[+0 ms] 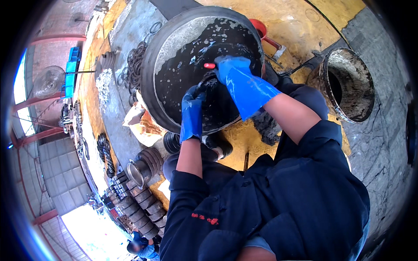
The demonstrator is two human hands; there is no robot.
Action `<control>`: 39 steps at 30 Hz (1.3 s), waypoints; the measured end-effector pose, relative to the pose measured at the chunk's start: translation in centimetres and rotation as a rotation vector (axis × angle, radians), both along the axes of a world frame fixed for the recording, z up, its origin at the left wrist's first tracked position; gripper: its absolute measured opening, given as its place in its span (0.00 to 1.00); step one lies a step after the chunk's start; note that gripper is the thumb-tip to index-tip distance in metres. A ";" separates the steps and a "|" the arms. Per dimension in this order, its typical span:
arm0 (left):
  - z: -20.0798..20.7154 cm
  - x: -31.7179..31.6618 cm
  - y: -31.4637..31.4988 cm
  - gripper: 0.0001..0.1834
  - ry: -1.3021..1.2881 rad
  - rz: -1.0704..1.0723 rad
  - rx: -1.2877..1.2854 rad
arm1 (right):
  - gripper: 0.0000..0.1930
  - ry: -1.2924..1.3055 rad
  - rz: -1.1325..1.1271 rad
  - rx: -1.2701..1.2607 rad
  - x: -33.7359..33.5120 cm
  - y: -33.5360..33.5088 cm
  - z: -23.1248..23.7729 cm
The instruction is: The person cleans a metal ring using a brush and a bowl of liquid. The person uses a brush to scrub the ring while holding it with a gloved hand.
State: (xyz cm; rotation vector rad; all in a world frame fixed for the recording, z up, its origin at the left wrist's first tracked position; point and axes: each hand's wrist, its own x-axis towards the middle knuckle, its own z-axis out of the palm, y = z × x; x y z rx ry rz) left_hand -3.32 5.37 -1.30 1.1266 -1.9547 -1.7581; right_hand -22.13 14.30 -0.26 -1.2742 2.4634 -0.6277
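Note:
I am bent over a large round tub [149,74] of dark liquid with patches of foam. My right hand [234,69], in a long blue rubber glove, is closed around a tool whose red handle end [209,65] sticks out to the left; its working end is hidden. Lower and to the left, my left hand [191,104], gloved the same way, curls its fingers on a dark wet piece [208,81] just over the liquid. That piece blends into the liquid, so its kind cannot be made out. Both hands are inside the rim, close together.
At right stands a stained, open drum [348,85]. Beyond the tub's far right lies a red funnel-like vessel [258,28]. Black rings [137,65] lie in a heap on the left, near a crumpled sack [141,124]. Stacked dark cylinders [141,204] and another person [143,248] are at lower left.

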 end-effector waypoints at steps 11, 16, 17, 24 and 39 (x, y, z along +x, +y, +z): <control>-1.8 1.9 -2.1 0.29 -0.183 0.201 -0.466 | 0.20 -0.758 0.104 0.061 0.4 -0.5 -0.6; 2.7 1.8 0.9 0.29 0.043 0.233 0.529 | 0.23 -0.923 0.189 0.030 1.3 -0.4 -3.7; 4.1 0.9 2.0 0.26 -0.055 0.238 0.489 | 0.24 -0.960 0.140 0.114 1.9 -0.3 -3.5; -1.4 2.5 -0.4 0.15 -0.129 -0.009 0.595 | 0.22 -0.544 0.120 0.122 3.2 -0.1 -2.9; 1.7 3.2 0.7 0.20 0.087 0.167 0.404 | 0.15 -1.125 0.037 -0.414 2.4 -1.4 -1.1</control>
